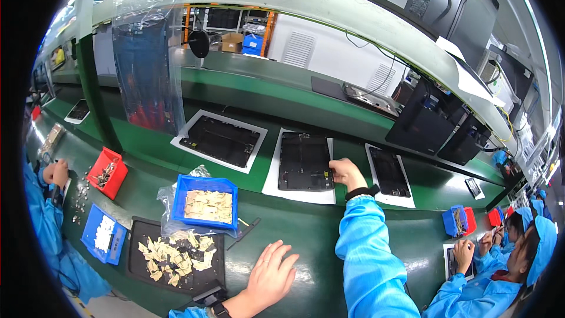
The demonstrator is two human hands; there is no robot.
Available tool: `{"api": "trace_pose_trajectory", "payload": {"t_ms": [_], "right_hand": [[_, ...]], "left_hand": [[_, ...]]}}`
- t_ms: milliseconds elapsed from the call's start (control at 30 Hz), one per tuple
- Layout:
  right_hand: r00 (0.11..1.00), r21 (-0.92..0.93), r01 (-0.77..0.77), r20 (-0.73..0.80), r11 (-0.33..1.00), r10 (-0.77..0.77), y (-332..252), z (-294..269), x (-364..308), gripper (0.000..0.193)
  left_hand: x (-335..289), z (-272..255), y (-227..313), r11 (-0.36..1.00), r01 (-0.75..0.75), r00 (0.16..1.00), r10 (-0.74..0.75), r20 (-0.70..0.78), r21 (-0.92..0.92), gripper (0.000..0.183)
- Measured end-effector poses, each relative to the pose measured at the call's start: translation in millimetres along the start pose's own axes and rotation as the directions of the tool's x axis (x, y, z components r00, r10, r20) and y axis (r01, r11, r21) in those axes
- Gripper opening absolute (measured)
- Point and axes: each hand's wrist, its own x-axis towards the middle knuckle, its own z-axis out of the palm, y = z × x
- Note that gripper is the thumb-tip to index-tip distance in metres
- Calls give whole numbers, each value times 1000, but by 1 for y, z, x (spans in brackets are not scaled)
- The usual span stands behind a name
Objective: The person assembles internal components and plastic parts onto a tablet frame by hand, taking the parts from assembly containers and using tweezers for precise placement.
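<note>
My right hand (348, 174) reaches forward, its fingers closed on the right edge of a black tablet housing (305, 164). Inside that housing small parts and a thin strip show, and it lies on a white sheet (273, 178). My left hand (272, 275) hangs over the green bench (250, 229) close to me, fingers apart and holding nothing. Just left of it is a black tray (219, 259) with many cream-coloured pieces (170, 256). A dark thin strip (243, 234) lies on the bench beyond that hand.
More black housings lie on white sheets left (220, 141) and right (389, 172). Blue bins (205, 185) (112, 253) and a red bin (109, 172) stand at left. A clear plastic bag (147, 65) hangs from the shelf. People in blue work at both sides.
</note>
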Motion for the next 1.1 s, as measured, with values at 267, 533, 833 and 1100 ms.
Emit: {"api": "trace_pose_trajectory", "payload": {"t_ms": [267, 533, 833, 1100], "right_hand": [[932, 660, -226, 361, 717, -39, 50, -42, -61, 15], [942, 660, -239, 336, 713, 5, 113, -34, -320, 20], [595, -113, 204, 803, 972, -32, 85, -40, -404, 18], [591, -505, 790, 474, 349, -652, 68, 36, -321, 20]], "left_hand": [[-11, 25, -2, 589, 525, 850, -336, 405, -614, 57], [-8, 10, 16, 120, 546, 792, -396, 464, -829, 53], [-65, -43, 27, 193, 761, 613, -526, 590, -619, 62], [-75, -64, 47, 908, 383, 899, -408, 158, 170, 57]]}}
